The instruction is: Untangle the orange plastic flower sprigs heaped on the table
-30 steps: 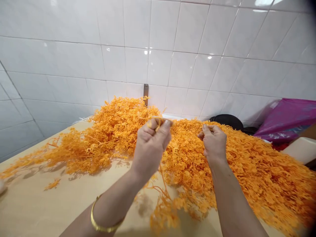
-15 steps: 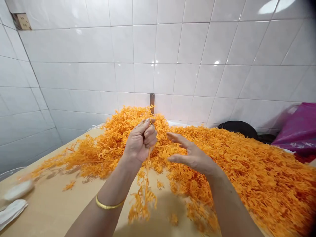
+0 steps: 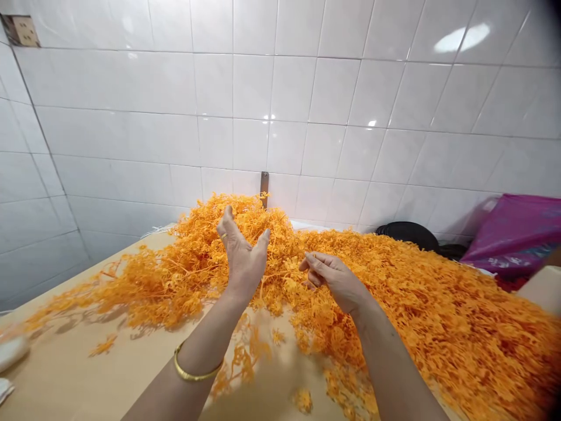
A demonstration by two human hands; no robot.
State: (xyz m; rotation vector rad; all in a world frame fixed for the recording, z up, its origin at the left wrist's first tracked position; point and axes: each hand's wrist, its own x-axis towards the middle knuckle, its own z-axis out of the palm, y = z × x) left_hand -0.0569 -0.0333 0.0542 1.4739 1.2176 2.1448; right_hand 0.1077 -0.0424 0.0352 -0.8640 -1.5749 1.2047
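My left hand (image 3: 243, 254), with a gold ring and bracelet, is raised in front of the heap of orange artificial sprigs (image 3: 193, 275). Its thumb and forefinger are spread wide; the other fingers are partly hidden. Below the left wrist a blurred orange sprig (image 3: 242, 359) hangs from a thin stem; I cannot see what holds its top. My right hand (image 3: 335, 278) is closed in a pinch, thumb against forefinger, over the near edge of the larger orange pile (image 3: 456, 310). Whatever lies between its fingertips is too small to make out.
Loose orange bits (image 3: 303, 401) lie on the tan tabletop (image 3: 149, 368). A white object (image 3: 11, 352) sits at the left edge. Behind the pile are black round discs (image 3: 407, 234) and a purple bag (image 3: 517, 234). White tiled wall (image 3: 307, 88) closes off the back.
My left hand has opened from a fist, its thumb and forefinger now apart. The right hand has gone from open to a pinch. The view has shifted slightly right.
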